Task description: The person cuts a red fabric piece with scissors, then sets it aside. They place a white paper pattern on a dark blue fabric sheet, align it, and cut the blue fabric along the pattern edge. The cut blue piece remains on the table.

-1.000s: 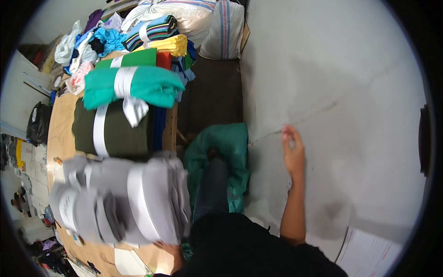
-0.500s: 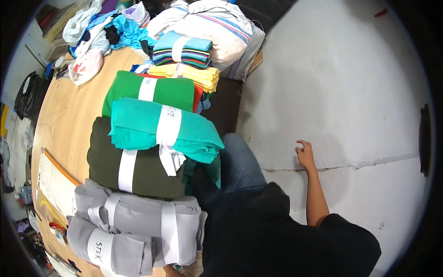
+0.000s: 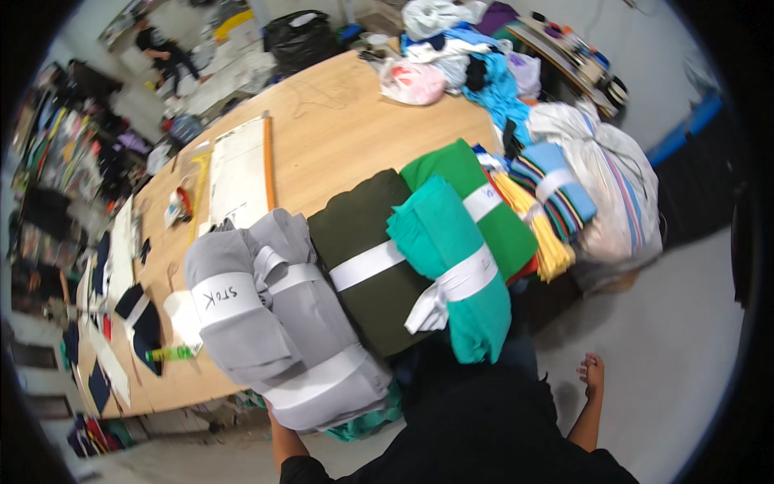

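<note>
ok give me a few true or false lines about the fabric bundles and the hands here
1. The teal bundle lies on top of the dark olive bundle. True.
2. The grey bundles have no bands around them. False: white bands wrap them.
3. The right hand grips the teal bundle. False: it hangs free over the grey floor, touching no fabric.
4. A striped bundle lies beside a big white sack. True.
5. The left hand is in plain sight on the wooden table. False: only a forearm shows below the grey bundles; the hand is hidden.
</note>
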Available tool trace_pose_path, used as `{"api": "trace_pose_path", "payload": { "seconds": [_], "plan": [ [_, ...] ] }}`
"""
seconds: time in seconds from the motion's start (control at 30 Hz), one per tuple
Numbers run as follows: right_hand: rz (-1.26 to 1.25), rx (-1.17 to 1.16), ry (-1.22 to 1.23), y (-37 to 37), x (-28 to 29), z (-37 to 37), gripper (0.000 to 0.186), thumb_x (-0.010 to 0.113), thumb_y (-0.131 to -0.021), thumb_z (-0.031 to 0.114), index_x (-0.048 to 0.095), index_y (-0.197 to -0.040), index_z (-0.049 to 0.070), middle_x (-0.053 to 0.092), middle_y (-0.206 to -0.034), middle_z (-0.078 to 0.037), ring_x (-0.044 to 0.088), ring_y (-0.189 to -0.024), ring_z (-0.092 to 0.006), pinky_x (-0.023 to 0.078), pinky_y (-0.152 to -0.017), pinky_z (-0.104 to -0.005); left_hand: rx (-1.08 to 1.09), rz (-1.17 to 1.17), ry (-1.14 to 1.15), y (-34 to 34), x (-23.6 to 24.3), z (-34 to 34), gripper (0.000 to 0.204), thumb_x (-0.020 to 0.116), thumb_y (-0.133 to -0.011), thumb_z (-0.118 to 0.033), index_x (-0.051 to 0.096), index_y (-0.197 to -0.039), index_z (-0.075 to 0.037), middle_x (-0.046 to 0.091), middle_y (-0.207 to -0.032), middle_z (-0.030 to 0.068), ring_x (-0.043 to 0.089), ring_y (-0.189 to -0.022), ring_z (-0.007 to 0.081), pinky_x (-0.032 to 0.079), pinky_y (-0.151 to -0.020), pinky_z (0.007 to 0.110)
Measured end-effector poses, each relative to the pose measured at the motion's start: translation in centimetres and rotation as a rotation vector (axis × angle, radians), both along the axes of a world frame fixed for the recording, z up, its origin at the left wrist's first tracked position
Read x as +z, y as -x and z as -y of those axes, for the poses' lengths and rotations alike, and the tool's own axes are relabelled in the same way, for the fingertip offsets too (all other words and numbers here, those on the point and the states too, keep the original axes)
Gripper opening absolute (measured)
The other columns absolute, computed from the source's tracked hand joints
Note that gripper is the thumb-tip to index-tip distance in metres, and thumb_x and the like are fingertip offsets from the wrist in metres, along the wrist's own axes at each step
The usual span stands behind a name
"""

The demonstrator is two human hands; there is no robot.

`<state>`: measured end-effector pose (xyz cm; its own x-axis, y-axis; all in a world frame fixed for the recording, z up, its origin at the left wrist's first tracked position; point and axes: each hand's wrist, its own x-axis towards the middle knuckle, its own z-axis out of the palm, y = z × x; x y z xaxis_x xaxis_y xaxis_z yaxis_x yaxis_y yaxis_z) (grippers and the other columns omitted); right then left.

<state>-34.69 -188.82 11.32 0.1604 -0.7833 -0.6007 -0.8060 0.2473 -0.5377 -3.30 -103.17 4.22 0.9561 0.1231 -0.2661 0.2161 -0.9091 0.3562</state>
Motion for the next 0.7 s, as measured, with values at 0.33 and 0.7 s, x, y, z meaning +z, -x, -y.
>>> {"api": "trace_pose_path", "payload": {
  "seconds": [0.33, 0.7],
  "plan": [
    [0.428, -0.251, 0.348, -2.8, -11.0, 28.3, 0.035, 0.055, -0.110, 0.023, 0.063, -0.140, 0.007, 0.070, -0.121, -0.011, 0.070, -0.096, -0.0208, 0.056, -0.083, -0.0350, 0.765, 0.122, 0.322, 21.7, -4.2, 29.9, 0.027, 0.061, -0.108, -0.019, 0.069, -0.101, 0.005, 0.075, -0.089, 0.0152, 0.073, -0.083, 0.0278, 0.057, -0.079, 0.040],
    [1.462, 0.786, 0.982, -22.7, 36.4, 42.7, 0.059, 0.052, -0.110, 0.035, 0.047, -0.156, -0.002, 0.055, -0.150, -0.020, 0.054, -0.125, -0.0267, 0.040, -0.113, -0.0442, 0.140, -0.347, 0.288, 11.4, 7.1, 52.2, 0.038, 0.064, -0.105, -0.034, 0.078, -0.097, 0.001, 0.079, -0.087, 0.0141, 0.077, -0.088, 0.0264, 0.057, -0.083, 0.041]
  ]
}}
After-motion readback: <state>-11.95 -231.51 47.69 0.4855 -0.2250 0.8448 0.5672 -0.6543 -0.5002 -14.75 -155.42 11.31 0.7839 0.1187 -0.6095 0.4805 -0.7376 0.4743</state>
